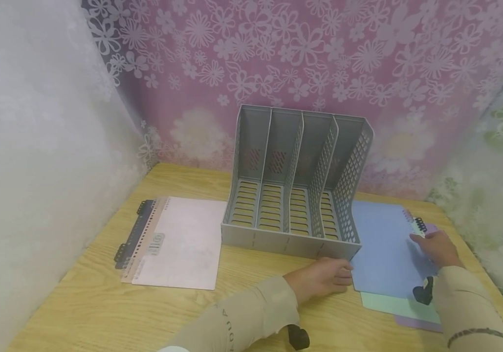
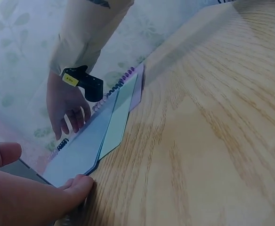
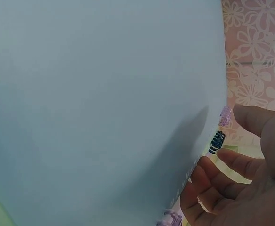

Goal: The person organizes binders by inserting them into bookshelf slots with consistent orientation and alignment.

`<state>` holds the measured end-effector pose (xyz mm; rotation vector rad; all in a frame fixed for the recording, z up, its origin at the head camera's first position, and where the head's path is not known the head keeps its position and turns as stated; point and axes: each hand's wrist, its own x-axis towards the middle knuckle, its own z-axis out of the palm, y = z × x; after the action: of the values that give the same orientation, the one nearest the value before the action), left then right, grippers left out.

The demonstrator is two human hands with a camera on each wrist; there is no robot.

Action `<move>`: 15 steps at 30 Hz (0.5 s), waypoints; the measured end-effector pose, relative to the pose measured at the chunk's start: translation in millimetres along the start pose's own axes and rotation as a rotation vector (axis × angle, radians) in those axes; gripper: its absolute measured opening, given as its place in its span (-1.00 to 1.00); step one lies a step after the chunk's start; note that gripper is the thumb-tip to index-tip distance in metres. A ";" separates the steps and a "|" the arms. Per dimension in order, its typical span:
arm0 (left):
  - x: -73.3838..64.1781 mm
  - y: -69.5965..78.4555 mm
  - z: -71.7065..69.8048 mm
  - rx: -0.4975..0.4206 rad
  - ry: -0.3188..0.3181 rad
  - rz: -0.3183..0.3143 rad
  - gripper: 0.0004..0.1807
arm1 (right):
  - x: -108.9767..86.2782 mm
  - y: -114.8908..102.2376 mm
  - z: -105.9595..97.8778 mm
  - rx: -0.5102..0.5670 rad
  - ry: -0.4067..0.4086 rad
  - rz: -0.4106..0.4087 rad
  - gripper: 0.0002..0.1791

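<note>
A blue spiral notebook [image 1: 383,244] lies on top of a green notebook [image 1: 398,304] and a purple one [image 1: 418,322], right of a grey file organizer [image 1: 291,242]. My left hand [image 1: 323,277] is at the blue notebook's left edge, below the organizer's front right corner. Its fingertips [image 2: 83,184] touch the notebook corner, with the thumb raised apart. At the spiral-bound right edge is my right hand [image 1: 439,248]. In the right wrist view its fingers [image 3: 213,176] are lightly bent along that edge, and the thumb stands away from the coils [image 3: 217,141].
The organizer has several upright compartments with slotted floors. Left of it lies a pink notebook [image 1: 189,244] over a peach one [image 1: 132,274] and a dark one [image 1: 134,234]. A floral curtain [image 1: 277,49] hangs behind the wooden table [image 1: 115,308].
</note>
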<state>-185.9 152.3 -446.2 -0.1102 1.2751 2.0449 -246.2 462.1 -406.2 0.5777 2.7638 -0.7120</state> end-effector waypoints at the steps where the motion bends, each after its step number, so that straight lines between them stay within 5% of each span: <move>1: 0.5 -0.1 0.8 -0.006 0.004 -0.003 -0.63 | 0.5 0.7 -0.3 0.000 -0.001 0.002 -0.07; 15: -5.2 2.8 6.1 -0.007 0.044 -0.012 -0.62 | 0.3 -2.6 2.0 0.040 -0.007 0.151 0.04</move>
<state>-182.0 153.9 -438.8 -0.1661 1.2907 2.0472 -247.3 459.2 -407.0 0.7812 2.6697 -0.7341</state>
